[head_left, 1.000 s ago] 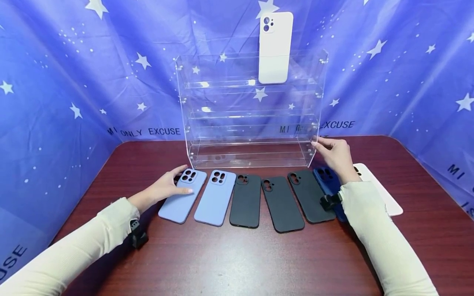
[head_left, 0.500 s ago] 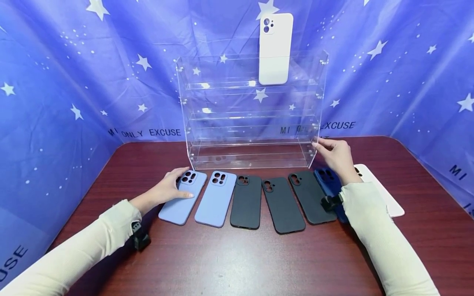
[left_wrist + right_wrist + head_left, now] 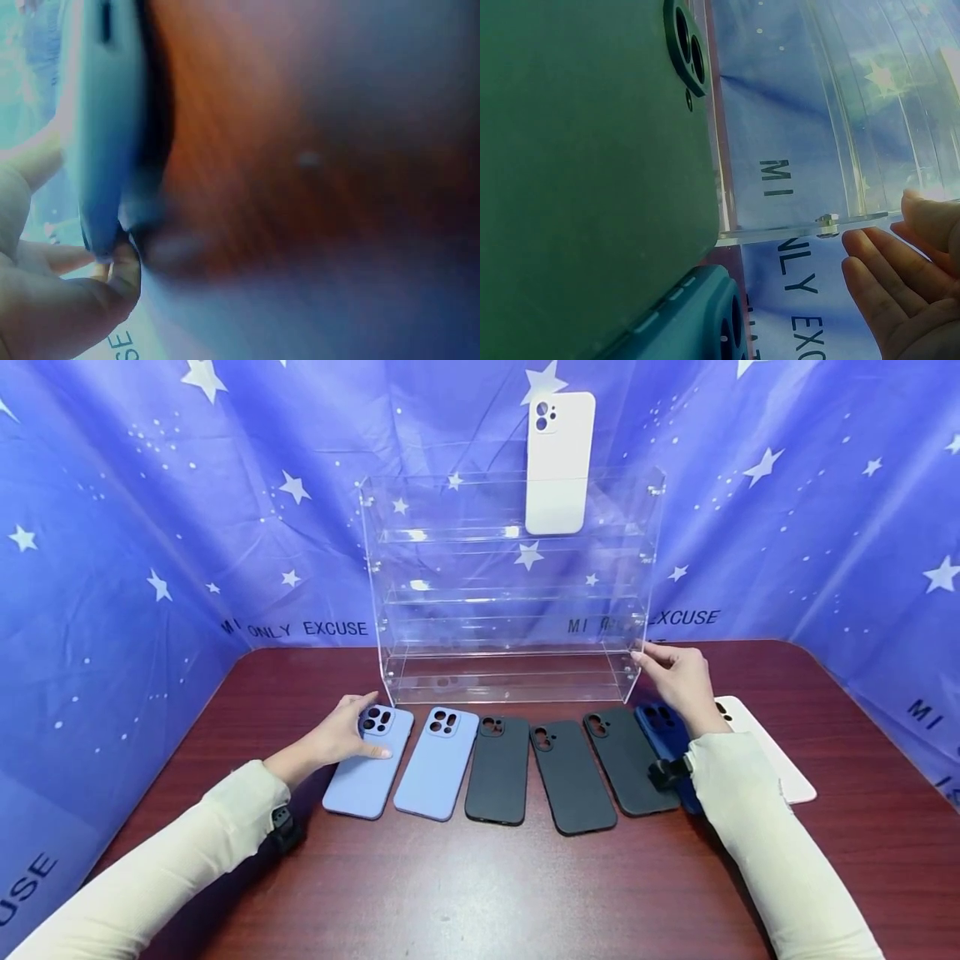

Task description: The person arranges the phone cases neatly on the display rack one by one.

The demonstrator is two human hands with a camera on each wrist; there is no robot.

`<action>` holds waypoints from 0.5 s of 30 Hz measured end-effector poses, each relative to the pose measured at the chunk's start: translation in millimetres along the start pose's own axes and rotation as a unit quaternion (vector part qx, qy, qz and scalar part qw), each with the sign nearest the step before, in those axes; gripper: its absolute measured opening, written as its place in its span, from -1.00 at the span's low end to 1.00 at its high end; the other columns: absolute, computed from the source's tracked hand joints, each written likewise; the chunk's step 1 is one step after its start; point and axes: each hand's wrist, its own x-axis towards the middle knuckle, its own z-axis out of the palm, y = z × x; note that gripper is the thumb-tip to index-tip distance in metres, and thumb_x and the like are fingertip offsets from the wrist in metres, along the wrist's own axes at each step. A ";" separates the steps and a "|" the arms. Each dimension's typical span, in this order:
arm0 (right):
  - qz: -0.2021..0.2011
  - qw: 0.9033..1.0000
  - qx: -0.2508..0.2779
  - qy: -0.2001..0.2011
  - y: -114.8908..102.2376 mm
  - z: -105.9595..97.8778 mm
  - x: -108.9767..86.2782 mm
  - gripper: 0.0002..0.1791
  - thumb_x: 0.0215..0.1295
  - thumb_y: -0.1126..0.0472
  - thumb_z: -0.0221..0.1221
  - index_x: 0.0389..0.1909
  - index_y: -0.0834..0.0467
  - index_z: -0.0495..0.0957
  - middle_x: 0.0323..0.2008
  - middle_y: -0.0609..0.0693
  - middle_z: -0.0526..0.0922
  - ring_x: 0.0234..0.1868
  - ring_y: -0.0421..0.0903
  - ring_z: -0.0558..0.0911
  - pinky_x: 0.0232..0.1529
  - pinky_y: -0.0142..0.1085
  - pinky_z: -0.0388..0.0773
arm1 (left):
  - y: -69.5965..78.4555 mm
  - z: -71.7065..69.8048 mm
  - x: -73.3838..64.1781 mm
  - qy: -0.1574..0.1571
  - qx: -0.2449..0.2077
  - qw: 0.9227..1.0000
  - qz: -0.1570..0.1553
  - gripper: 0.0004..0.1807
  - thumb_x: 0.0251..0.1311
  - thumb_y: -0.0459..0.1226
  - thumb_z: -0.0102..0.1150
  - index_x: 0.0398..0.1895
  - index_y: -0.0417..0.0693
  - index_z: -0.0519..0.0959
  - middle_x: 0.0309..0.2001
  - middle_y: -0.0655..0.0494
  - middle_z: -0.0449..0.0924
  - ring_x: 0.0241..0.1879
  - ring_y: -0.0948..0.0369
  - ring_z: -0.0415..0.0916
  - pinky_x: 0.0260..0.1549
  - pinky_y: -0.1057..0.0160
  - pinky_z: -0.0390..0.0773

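Observation:
My left hand [image 3: 326, 739] grips a light blue phone case [image 3: 358, 789] at the left end of a row, thumb across its back and fingers at its outer edge. In the left wrist view that case [image 3: 112, 120] stands between thumb and fingers, though blurred. A clear acrylic display rack [image 3: 502, 687] stands behind the row. Its right side panel is pinched between the thumb and fingers of my right hand [image 3: 678, 681]. Upright on the rack's top tier, right of centre, is a white phone case [image 3: 557, 477].
Along the row lie another light blue case [image 3: 435, 772], three black cases [image 3: 497, 777], a dark blue case [image 3: 662, 727] partly under the right wrist, and a white case [image 3: 768, 747]. A starry blue curtain [image 3: 292, 552] encloses the table [image 3: 450, 893] behind and at the sides.
The left hand has shifted the light blue case slightly, its camera end turning a little left. The right hand stays on the rack's side panel. The head view has tipped slightly.

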 end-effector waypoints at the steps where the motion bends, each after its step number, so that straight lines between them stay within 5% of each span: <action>1: -0.001 1.000 0.000 0.000 0.1 0.6 -0.1 -0.58 0.31 0.05 0.16 0.06 0.24 0.56 0.00 0.24 0.58 0.10 0.11 0.50 -0.37 -0.64 0.30 | -0.4 -1.6 0.2 -0.004 0.001 1.000 -0.006 0.11 -0.17 -0.17 0.52 0.35 -0.50 0.05 0.23 -0.48 0.15 0.20 -0.19 0.19 0.20 -0.14 0.26; 8: 0.003 1.000 0.000 -0.002 0.0 1.1 0.1 -0.58 0.32 0.05 0.15 0.07 0.24 0.55 0.01 0.24 0.58 0.13 0.10 0.49 -0.33 -0.65 0.31 | -5.5 -12.0 2.2 -0.018 -0.084 0.995 -0.054 -0.10 -0.01 -0.33 0.39 0.32 -0.54 0.10 0.14 -0.45 0.36 0.00 -0.07 0.43 -0.09 0.16 0.52; 15: 0.005 1.000 -0.001 0.002 0.0 0.5 0.1 -0.58 0.32 0.04 0.16 0.06 0.24 0.56 -0.01 0.23 0.59 0.10 0.09 0.51 -0.35 -0.65 0.31 | -2.2 -22.8 3.3 -0.013 -0.120 0.990 -0.067 -0.33 0.11 -0.33 0.28 0.23 -0.53 0.27 -0.07 -0.30 0.54 -0.23 0.18 0.45 -0.32 0.40 0.51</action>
